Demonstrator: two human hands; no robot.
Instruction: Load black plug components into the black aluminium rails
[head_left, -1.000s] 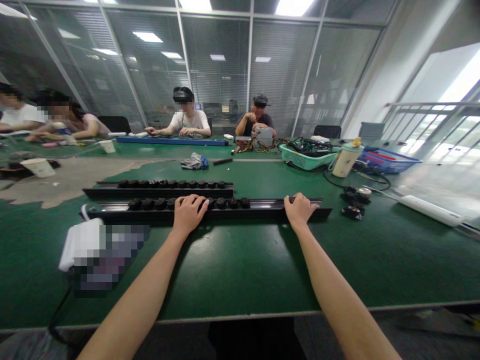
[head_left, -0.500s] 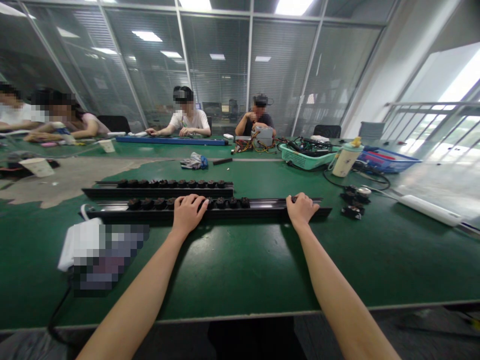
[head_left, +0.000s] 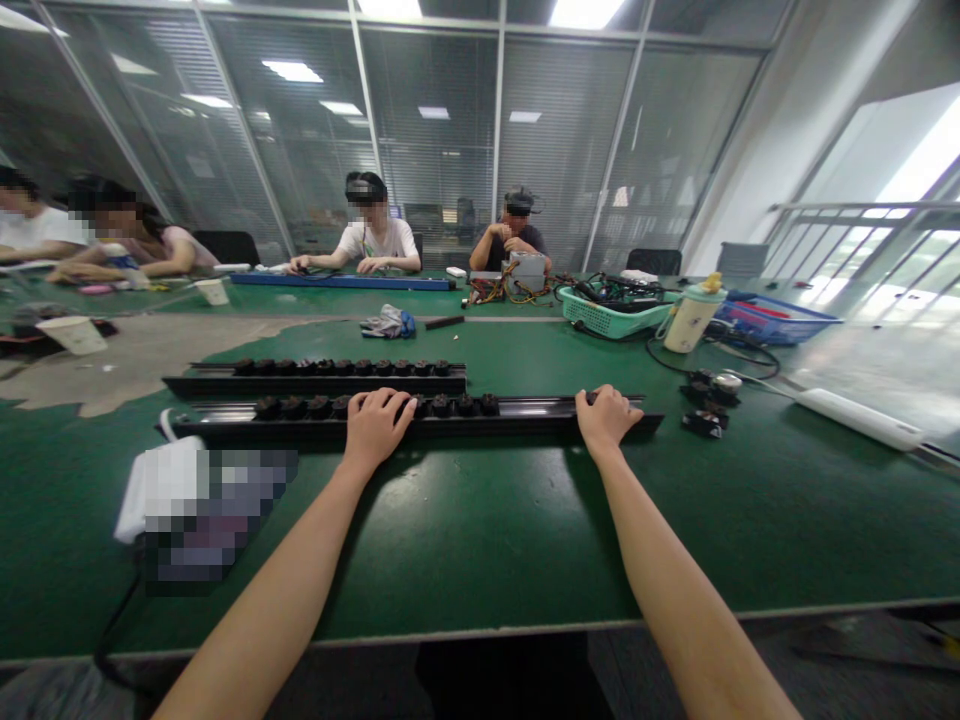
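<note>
A long black metal rail (head_left: 525, 427) lies across the table before me, with a row of small black round-topped modules (head_left: 442, 405) sitting along its channel. My left hand (head_left: 377, 425) rests over the middle of this rail, fingers curled across the modules and its far side. Toward the rail's right end, my right hand (head_left: 606, 418) is closed over the channel, with a dark block (head_left: 591, 397) partly showing under its fingers. Between the two hands, part of the shiny channel is bare. Behind lies a second, shorter black rail (head_left: 322, 384) with similar modules.
Loose black modules (head_left: 706, 400) lie right of the rail. A white power strip (head_left: 859, 420), a bottle (head_left: 694, 318), a green basket (head_left: 619, 318) and a blue basket (head_left: 795, 325) are farther right. A white adapter (head_left: 169, 480) sits at left. Several people sit across the table.
My right hand has shifted very slightly to the right along the rail. My left hand and the rails look the same.
</note>
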